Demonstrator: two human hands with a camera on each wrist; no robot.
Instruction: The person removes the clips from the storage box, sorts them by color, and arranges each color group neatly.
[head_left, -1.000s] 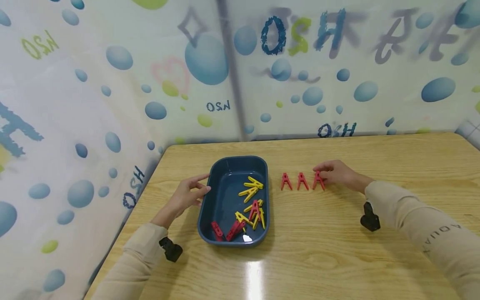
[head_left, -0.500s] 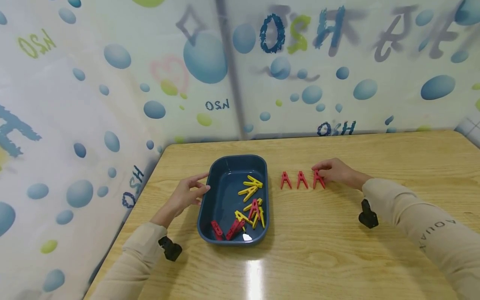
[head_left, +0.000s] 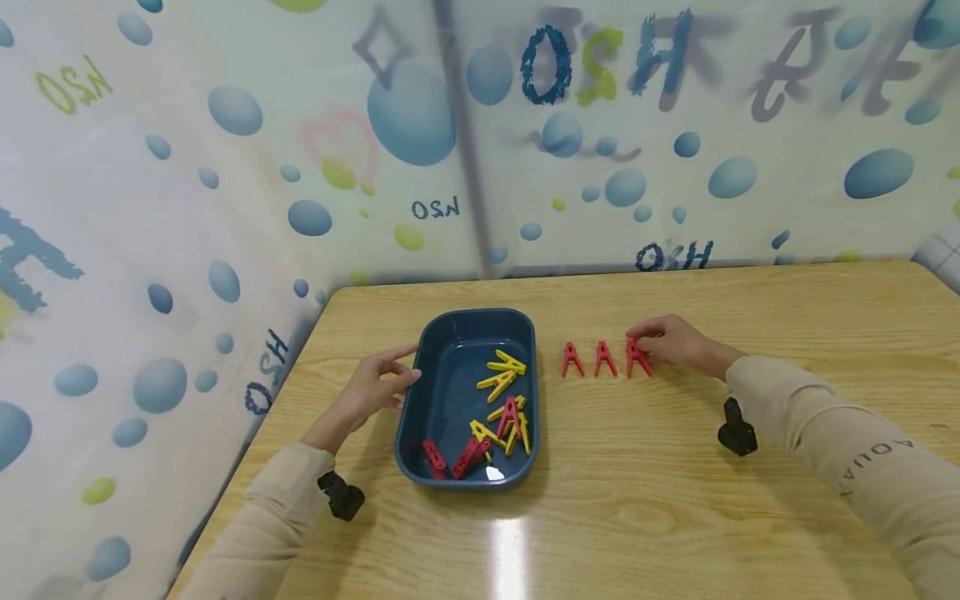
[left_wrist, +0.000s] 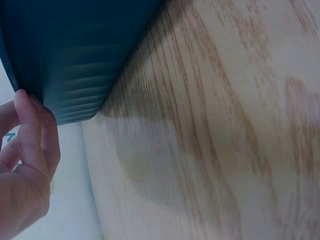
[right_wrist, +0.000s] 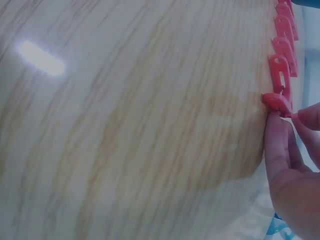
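Leftward, the right hand point(head_left: 677, 342) is blocked by red clothespins point(head_left: 602, 351); room is left across the nearer table point(head_left: 660, 492)

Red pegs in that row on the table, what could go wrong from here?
The end peg, pinched by the right hand, might tip on release, as it seems to stand on two narrow legs. A sideways nudge could knock the middle peg beside it. In the tray, one red peg overlaps yellow pegs, so lifting it may drag them along.
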